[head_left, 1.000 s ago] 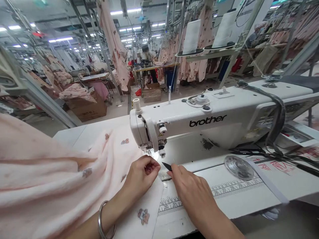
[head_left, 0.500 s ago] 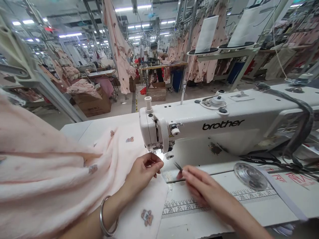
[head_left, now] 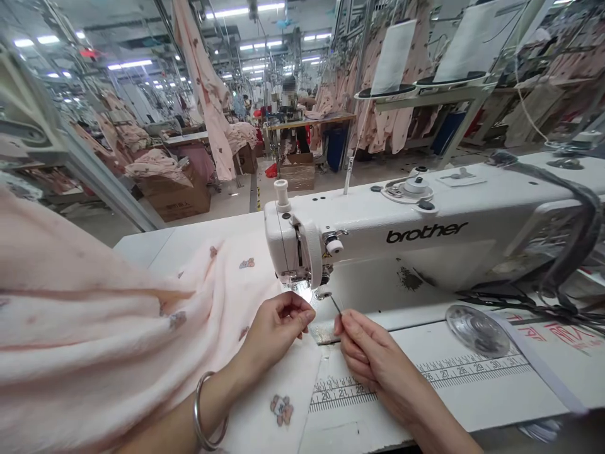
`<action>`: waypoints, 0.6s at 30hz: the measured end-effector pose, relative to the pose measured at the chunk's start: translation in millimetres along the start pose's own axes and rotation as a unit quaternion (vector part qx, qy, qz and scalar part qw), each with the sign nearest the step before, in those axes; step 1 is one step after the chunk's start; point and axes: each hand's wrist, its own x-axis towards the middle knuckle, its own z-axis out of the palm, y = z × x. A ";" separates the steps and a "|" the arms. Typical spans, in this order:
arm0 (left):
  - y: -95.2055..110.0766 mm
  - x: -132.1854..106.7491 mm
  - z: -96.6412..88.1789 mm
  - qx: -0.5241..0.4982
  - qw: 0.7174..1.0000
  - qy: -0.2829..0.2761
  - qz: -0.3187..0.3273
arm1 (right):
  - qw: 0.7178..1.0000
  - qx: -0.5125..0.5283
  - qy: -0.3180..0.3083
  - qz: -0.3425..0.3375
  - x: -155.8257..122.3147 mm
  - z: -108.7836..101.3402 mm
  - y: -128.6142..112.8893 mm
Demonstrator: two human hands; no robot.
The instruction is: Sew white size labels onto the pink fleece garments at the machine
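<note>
My left hand [head_left: 282,325] is closed in a pinch just below the needle area of the white sewing machine [head_left: 363,230]. Whatever its fingertips hold, if anything, is too small to make out. Its wrist, wearing a silver bangle, rests over pale pink plush fabric [head_left: 255,378] printed with little bears. In my right hand [head_left: 366,347] is a pair of thin dark tweezers [head_left: 335,305], gripped between thumb and fingers. Their tip points up and left, close to the presser area and a short way right of my left fingertips.
A clear round plastic disc [head_left: 477,331] lies on the table's right, by a white strip [head_left: 539,369] and dark cords. A printed ruler [head_left: 345,392] runs along the front. White thread cones [head_left: 393,60] stand behind the machine. More pink fabric [head_left: 70,302] is heaped at left.
My right hand has moved slightly left and up, bringing the tweezers nearer to the presser area. My left hand has shifted a little to the right, still pinched. The view has tilted slightly.
</note>
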 end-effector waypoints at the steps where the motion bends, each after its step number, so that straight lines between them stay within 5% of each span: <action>1: 0.2 0.0 0.2 0.000 1.000 0.001 -0.004 | 1.000 -0.001 0.009 -0.005 -1.0 -2.8 -2.7; 13: 1.3 -0.6 2.1 -0.017 1.000 0.008 0.008 | 0.989 0.113 -0.076 0.053 -10.0 14.0 12.8; 18: -0.7 -1.2 2.3 0.000 1.000 -0.001 0.007 | 0.999 0.001 -0.035 0.038 -2.2 24.7 12.0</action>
